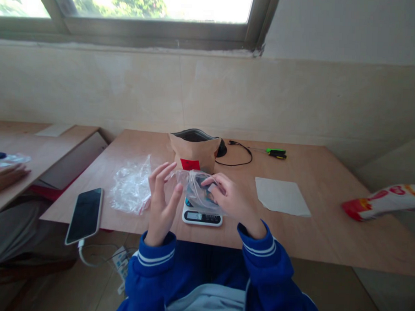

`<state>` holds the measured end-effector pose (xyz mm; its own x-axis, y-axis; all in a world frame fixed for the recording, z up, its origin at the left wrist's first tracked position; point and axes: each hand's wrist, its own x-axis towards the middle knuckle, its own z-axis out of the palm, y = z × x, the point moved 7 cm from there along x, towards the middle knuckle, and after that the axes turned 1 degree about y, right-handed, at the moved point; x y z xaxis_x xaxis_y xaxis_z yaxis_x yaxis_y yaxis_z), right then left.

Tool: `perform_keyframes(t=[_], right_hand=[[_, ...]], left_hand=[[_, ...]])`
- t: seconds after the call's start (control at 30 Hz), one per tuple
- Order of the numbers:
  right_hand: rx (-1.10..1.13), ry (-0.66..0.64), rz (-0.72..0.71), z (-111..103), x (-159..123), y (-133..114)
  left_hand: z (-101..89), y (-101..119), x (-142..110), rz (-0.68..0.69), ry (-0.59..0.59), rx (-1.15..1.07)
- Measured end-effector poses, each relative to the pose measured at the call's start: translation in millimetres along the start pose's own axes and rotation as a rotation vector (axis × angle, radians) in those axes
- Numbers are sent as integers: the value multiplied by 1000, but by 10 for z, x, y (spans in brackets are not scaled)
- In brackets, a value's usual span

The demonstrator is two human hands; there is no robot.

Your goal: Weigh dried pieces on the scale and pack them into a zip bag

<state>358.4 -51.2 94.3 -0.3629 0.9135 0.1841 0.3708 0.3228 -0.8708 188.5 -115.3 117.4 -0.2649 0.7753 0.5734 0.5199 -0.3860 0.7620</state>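
A clear plastic bag (pixel 195 194) with something small and dark inside rests over a white digital kitchen scale (pixel 202 218), whose display is lit. At the bag's left edge my left hand (pixel 162 197) is raised, its fingers and thumb spread apart. My right hand (pixel 231 198) is at the bag's right side, fingers curled and closed on the plastic; the fingertips are partly behind the film. Just behind stands an open brown kraft pouch (pixel 194 150) with a red label, its dark inside showing.
Crumpled clear plastic bags (pixel 130 186) lie left, beside a phone (pixel 85 214) on a white cable that overhangs the table edge. Farther right are a black cable (pixel 241 161), screwdrivers (pixel 276 153), white paper (pixel 282 196) and a red-white packet (pixel 384 202). Another person's hand (pixel 7 179) rests on the neighbouring table.
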Motion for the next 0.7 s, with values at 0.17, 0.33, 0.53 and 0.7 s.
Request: perform_keyframes(t=[0.17,0.33,0.53,0.7], right_hand=[[-131,-260,-129,61,140,-130],[120,-264,-100,-27,190,138],[-161,19,-64,-139,90,834],[-356,-261,-60,244,85,1031]], left_hand=[[156,-143,115,127,-198,1],[145,-427,70,-73,-109,-161],[-267,-696,-27,-210,283,-146],[-449,-808,-93,-263,482,-148]])
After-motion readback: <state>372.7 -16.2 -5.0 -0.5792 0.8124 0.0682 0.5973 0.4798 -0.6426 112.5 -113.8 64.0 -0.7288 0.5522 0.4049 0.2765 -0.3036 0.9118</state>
